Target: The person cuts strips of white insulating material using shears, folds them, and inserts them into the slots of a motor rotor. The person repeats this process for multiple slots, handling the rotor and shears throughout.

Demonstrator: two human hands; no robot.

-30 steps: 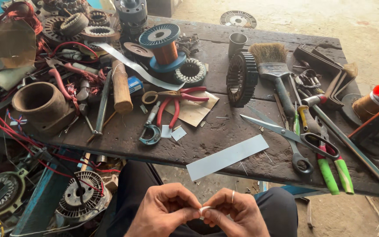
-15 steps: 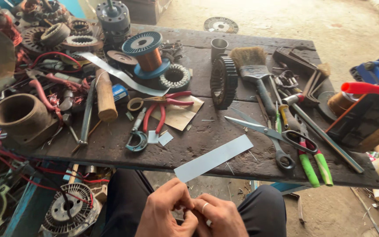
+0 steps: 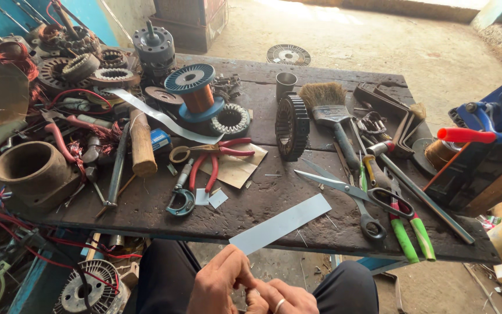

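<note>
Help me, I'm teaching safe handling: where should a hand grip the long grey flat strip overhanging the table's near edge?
Pinch the long grey flat strip at its overhanging near-left end, coming from below the dark wooden table edge; that end juts free, so fingers likely fit both faces.

One head-worn view looks steeply down and forward from close above the counter (image 3: 274,203), hands at bottom centre, floor across the top.

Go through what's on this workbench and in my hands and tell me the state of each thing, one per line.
Left hand: fingers pinched together against the right hand.
Right hand: curled, ring on one finger.
Grey strip: flat, overhanging the table edge.
Scissors: closed, lying flat.
Red-handled pliers: handles spread.
Copper wire spool: upright, wound with wire.
Paintbrush: lying flat.
Metal cup: upright.
</note>
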